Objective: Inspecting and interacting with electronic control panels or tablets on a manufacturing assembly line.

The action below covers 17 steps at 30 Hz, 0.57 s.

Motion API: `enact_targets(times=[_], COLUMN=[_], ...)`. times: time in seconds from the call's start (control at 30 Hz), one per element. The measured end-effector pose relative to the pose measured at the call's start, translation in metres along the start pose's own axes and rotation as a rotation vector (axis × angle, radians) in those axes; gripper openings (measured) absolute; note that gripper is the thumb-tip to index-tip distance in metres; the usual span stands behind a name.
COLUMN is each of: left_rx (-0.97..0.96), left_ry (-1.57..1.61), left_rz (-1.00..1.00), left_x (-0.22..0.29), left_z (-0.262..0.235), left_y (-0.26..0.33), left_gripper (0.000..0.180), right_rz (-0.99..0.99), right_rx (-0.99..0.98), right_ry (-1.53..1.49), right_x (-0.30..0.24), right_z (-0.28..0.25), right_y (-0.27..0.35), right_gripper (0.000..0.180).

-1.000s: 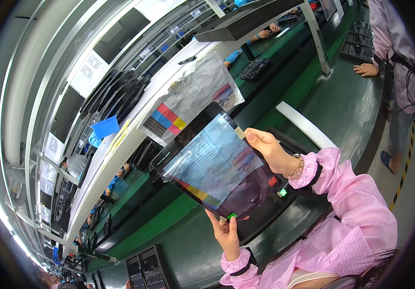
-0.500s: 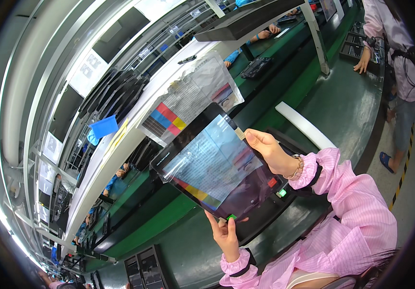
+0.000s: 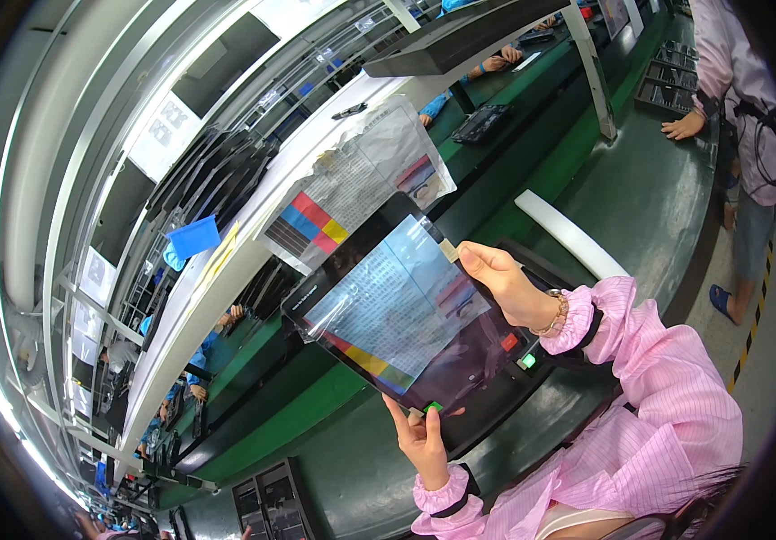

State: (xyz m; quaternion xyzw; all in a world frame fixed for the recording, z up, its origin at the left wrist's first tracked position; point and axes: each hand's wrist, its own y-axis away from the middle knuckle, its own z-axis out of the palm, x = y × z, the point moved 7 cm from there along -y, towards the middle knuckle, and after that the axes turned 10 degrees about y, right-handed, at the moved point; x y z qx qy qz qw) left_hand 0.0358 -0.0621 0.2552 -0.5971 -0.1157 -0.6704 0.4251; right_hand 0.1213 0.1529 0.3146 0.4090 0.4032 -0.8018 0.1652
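My left hand (image 3: 423, 445) and my right hand (image 3: 506, 283) hold a black tablet (image 3: 406, 310) between them, tilted above the green workbench. The right fingers and thumb grip its right edge, while the left fingers pinch its lower edge. On the lit screen appears a live-looking picture of a printed sheet (image 3: 365, 175), which hangs just beyond the tablet. That sheet is wrinkled, with small print and red, blue and yellow blocks. Clear film seems to cover part of the tablet. A small green piece (image 3: 433, 407) shows beside my left fingertips.
A black tray (image 3: 271, 504) lies at the lower left of the green bench (image 3: 352, 477). A white bar (image 3: 570, 234) rests to the right. Beyond stands a white shelf (image 3: 181, 315) with a blue bin (image 3: 193, 238). A co-worker's hand (image 3: 685, 126) touches the bench beside another tray (image 3: 668, 79).
My hands and the tablet stay almost still. At the far right, the co-worker's hand and arm have shifted slightly. Workers' hands at the far left have moved too.
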Motion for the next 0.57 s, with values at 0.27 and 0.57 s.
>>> enact_targets(times=[0.27, 0.57], left_rx=[0.033, 0.091], left_ry=[0.025, 0.100], left_rz=[-0.004, 0.045], left_x=[-0.009, -0.008], left_z=[-0.007, -0.025], left_y=[0.002, -0.011], left_gripper=[0.072, 0.070], right_rz=[0.006, 0.075], right_rx=[-0.003, 0.018], right_ry=[-0.017, 0.004], right_x=[-0.002, 0.010], right_z=[0.002, 0.011], right_y=[0.001, 0.019], right_gripper=[0.031, 0.032])
